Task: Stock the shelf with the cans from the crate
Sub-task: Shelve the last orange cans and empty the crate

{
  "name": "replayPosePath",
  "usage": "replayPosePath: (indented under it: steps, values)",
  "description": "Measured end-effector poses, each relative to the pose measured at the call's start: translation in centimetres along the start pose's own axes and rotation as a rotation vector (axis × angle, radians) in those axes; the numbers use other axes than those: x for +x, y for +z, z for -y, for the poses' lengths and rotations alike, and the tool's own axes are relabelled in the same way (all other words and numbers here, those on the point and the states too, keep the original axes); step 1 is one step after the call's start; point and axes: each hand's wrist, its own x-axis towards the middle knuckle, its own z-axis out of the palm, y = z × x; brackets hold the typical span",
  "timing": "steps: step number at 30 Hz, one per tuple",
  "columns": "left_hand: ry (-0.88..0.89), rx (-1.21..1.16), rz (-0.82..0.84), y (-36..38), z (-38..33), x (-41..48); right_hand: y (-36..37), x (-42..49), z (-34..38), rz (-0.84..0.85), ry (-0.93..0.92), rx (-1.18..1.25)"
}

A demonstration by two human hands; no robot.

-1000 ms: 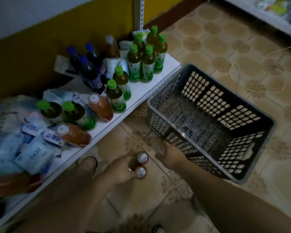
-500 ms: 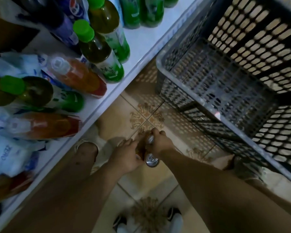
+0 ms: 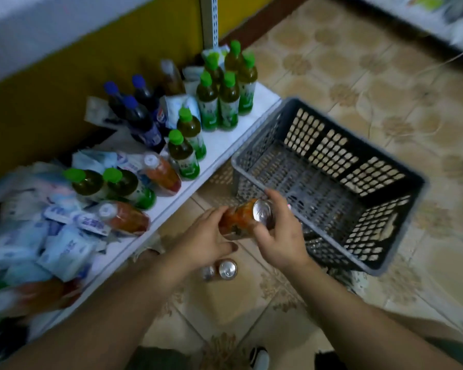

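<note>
Lifted off the floor since a moment ago, an orange can [image 3: 245, 218] lies sideways between left hand [image 3: 206, 243] and right hand [image 3: 281, 232], both closed on its smooth, probably slippery wall near the crate [image 3: 385, 268], two cans [image 3: 221, 270] below.

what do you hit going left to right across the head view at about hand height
blue-and-white packets → lying orange bottle → left hand → orange can held in both hands → right hand → grey crate → tiled floor
</note>
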Motion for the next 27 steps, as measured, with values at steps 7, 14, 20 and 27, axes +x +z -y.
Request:
replayPosePath:
  steps: [7,14,20,27]
  values:
    - [0.248,-0.301,-0.273,-8.4,-10.3,-9.8,-7.1,-2.9,15.1,-0.221,-0.153,0.372]
    - [0.291,-0.509,-0.456,-15.3,-12.5,-18.5,-9.5,-5.6,27.6,0.136,-0.38,0.268]
    - [0.233,-0.428,-0.584,-22.7,-10.0,-25.3,-5.9,-6.7,37.5,0.239,-0.554,0.192]
    - [-0.18,0.298,-0.804,-30.5,-2.8,-32.7,1.5,-6.9,45.6,0.364,-0.668,0.24]
